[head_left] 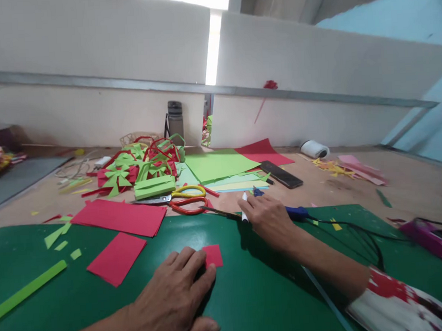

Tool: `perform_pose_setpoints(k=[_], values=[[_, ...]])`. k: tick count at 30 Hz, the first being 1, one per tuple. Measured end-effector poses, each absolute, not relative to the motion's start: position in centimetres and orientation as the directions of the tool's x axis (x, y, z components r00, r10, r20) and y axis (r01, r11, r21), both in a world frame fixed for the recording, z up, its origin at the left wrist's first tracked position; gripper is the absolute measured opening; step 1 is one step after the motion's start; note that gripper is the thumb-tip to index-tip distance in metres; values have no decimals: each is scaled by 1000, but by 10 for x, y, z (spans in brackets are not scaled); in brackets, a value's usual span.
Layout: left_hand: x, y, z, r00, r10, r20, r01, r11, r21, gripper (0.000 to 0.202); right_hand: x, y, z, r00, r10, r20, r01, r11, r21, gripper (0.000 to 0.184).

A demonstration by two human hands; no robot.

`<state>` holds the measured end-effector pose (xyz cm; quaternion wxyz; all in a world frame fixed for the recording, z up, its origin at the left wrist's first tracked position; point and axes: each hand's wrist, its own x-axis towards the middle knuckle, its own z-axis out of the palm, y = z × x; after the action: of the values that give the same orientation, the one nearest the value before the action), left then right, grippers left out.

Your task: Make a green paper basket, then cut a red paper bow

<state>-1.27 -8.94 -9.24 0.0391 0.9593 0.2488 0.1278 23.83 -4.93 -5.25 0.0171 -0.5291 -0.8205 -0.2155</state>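
Observation:
My left hand (175, 291) lies on the green board (250, 297) with its fingers stretched out and the thumb apart. Its fingertips rest at a small red paper square (213, 256) and cover the square's left edge. Farther right, my right hand (266, 215) is closed round a short white pen-like stick with a dark end (244, 207). Beneath and behind that hand runs a corded tool with a blue handle (296, 212); its thin dark shaft points left. Whether the hand touches this tool I cannot tell.
Scissors (188, 199), red paper sheets (122, 217) and a red rectangle (117, 259) lie left of centre. Behind are folded paper pieces (147, 164), green sheets (221, 164), a phone (282, 174) and a bottle (175, 124). A purple power strip (432, 243) and cords lie right.

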Motion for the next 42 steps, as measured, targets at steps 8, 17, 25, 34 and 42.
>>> perform_pose_setpoints(k=[8, 17, 25, 34, 42], values=[[-7, -86, -99, 835, 477, 274, 449, -879, 160, 54, 238, -32, -55, -269, 943, 195, 947, 221, 234, 25], [-6, -96, -77, 824, 552, 125, 520, -825, 220, 50, 210, -68, -41, -436, 900, 0, 883, 428, -192, 17], [-5, -97, -76, 827, 551, 112, 522, -827, 211, 52, 197, -66, -50, -396, 918, -19, 859, 363, -362, 9], [3, -78, -64, 377, 926, -13, 387, -145, 911, 32, 198, -73, -53, -373, 927, 28, 745, 318, -586, 11], [10, -76, -66, 353, 935, -37, 270, -64, 961, 21, 193, -83, -49, -374, 917, 139, 684, 374, -626, 11]])
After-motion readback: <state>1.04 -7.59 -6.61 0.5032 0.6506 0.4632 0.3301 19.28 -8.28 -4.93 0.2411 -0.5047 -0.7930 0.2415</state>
